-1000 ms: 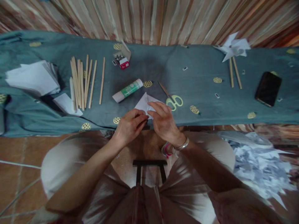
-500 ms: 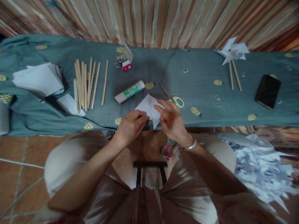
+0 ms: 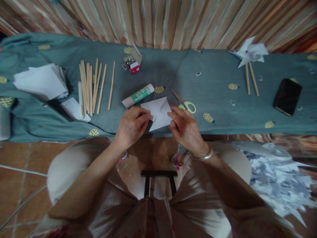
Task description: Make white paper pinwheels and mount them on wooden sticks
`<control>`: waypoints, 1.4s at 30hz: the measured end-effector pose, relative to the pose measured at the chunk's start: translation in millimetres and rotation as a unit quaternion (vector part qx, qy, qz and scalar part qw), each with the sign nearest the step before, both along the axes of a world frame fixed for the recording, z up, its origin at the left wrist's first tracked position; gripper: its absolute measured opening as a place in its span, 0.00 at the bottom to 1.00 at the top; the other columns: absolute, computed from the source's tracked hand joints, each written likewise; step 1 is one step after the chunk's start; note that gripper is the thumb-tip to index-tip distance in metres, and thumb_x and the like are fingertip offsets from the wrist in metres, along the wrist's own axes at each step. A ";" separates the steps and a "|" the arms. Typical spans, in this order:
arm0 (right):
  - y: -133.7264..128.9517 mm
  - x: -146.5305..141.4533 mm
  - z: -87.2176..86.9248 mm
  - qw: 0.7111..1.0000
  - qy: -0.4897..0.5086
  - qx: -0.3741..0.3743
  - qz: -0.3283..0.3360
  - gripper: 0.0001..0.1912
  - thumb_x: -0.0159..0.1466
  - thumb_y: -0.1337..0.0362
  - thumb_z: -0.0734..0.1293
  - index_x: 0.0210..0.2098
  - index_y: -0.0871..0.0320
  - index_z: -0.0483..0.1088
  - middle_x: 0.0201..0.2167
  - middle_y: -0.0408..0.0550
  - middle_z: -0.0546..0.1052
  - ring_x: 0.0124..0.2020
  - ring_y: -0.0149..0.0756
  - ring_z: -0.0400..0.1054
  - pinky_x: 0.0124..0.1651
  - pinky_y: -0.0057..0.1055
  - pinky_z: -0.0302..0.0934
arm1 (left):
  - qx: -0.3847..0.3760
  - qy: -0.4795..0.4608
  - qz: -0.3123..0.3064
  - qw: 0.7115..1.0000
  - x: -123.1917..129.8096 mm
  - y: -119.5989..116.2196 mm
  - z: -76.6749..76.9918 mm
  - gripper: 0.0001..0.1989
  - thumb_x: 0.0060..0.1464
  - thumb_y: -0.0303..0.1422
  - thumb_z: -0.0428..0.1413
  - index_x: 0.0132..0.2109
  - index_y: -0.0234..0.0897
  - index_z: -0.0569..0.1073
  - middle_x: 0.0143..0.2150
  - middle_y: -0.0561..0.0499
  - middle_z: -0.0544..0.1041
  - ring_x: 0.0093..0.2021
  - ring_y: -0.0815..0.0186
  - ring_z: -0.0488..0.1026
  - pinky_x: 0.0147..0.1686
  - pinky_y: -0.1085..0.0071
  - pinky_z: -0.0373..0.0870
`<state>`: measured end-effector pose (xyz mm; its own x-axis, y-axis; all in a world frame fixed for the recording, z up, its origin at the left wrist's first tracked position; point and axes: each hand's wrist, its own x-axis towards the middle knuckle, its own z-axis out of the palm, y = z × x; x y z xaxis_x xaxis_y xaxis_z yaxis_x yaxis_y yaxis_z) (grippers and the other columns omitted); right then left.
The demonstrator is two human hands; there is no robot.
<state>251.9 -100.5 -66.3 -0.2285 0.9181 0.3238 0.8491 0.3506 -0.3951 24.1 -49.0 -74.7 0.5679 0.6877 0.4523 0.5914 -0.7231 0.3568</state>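
Note:
A white paper square with slits cut from its corners (image 3: 159, 114) is held near the front edge of the cloth-covered table. My left hand (image 3: 132, 127) pinches its left side between thumb and fingers. At its right edge my right hand (image 3: 185, 130) grips the paper, fingers bent. Just behind lies a green and white glue stick (image 3: 140, 95), tilted. Scissors with pale green handles (image 3: 184, 102) rest right of the paper, close to my right fingers.
Wooden sticks (image 3: 90, 87) and a stack of white paper (image 3: 41, 81) lie to the left. An opened red box of pins (image 3: 133, 64) stands behind. At right are a finished paper pinwheel (image 3: 251, 52) and a black phone (image 3: 287, 96). Paper scraps (image 3: 277, 178) fill a bag below.
The paper has turned between my hands and now lies flatter, its cut slits showing. My left hand has moved slightly left, and my right fingers have closed on the paper's right edge.

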 end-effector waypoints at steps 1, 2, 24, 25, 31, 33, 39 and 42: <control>-0.4 -0.6 0.4 1.000 -0.002 -0.001 0.000 0.16 0.66 0.71 0.59 0.49 0.63 0.74 0.56 0.62 0.75 0.55 0.51 0.70 0.57 0.50 0.65 | 0.005 0.001 0.003 1.000 0.5 -0.8 1.4 0.09 0.64 0.28 0.52 0.46 0.37 0.77 0.45 0.45 0.77 0.45 0.59 0.72 0.43 0.62 0.71; -0.8 -1.4 0.7 1.000 -0.004 -0.002 -0.001 0.16 0.66 0.71 0.59 0.49 0.63 0.74 0.56 0.62 0.75 0.55 0.51 0.70 0.57 0.50 0.65 | 0.012 0.001 0.005 1.000 1.5 -2.1 3.0 0.09 0.64 0.29 0.52 0.47 0.37 0.77 0.46 0.44 0.77 0.45 0.59 0.72 0.43 0.61 0.70; -4.1 11.8 11.2 0.992 0.025 -0.086 0.086 0.21 0.61 0.67 0.67 0.54 0.55 0.69 0.61 0.56 0.70 0.61 0.52 0.65 0.62 0.55 0.60 | 0.041 0.080 -0.053 0.995 18.1 -23.3 1.8 0.08 0.65 0.33 0.54 0.46 0.38 0.77 0.42 0.46 0.80 0.42 0.60 0.73 0.37 0.63 0.63; -3.7 12.8 11.6 0.992 0.026 -0.088 0.087 0.21 0.61 0.67 0.67 0.53 0.55 0.69 0.61 0.56 0.70 0.61 0.52 0.65 0.62 0.55 0.60 | 0.045 0.079 -0.052 0.994 18.2 -23.5 1.8 0.08 0.65 0.33 0.54 0.45 0.38 0.77 0.42 0.46 0.80 0.42 0.60 0.73 0.37 0.63 0.63; -2.9 15.2 12.1 0.992 0.040 -0.086 0.088 0.19 0.62 0.67 0.67 0.53 0.57 0.70 0.60 0.58 0.72 0.59 0.51 0.67 0.62 0.54 0.60 | 0.084 0.063 -0.059 0.993 17.9 -23.3 1.4 0.07 0.65 0.31 0.55 0.44 0.36 0.77 0.40 0.47 0.80 0.39 0.61 0.73 0.35 0.65 0.64; -2.8 15.9 12.2 0.992 0.049 -0.082 0.087 0.19 0.61 0.67 0.67 0.52 0.58 0.71 0.59 0.58 0.73 0.59 0.50 0.68 0.63 0.53 0.60 | 0.093 0.062 -0.064 0.992 17.7 -23.3 1.8 0.07 0.65 0.29 0.54 0.44 0.35 0.77 0.39 0.47 0.80 0.39 0.62 0.73 0.36 0.66 0.66; -2.9 20.1 15.4 0.988 0.093 -0.091 0.084 0.18 0.60 0.66 0.70 0.51 0.55 0.72 0.60 0.56 0.72 0.60 0.48 0.67 0.63 0.53 0.60 | 0.086 0.053 -0.056 0.993 16.3 -25.9 4.5 0.07 0.64 0.27 0.53 0.42 0.33 0.76 0.38 0.45 0.79 0.37 0.62 0.74 0.37 0.67 0.70; -3.1 20.7 16.3 0.982 0.131 -0.101 0.095 0.15 0.61 0.67 0.70 0.48 0.55 0.74 0.60 0.56 0.72 0.62 0.47 0.67 0.64 0.52 0.60 | 0.083 0.049 -0.061 0.993 14.3 -28.6 5.0 0.07 0.64 0.28 0.53 0.42 0.33 0.77 0.39 0.45 0.80 0.38 0.62 0.74 0.38 0.67 0.71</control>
<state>272.6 -103.6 -50.0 -0.3358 0.9182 0.2101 0.6363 0.3856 -0.6682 38.4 -77.6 -69.8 0.6898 0.5315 0.4916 0.5219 -0.8357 0.1711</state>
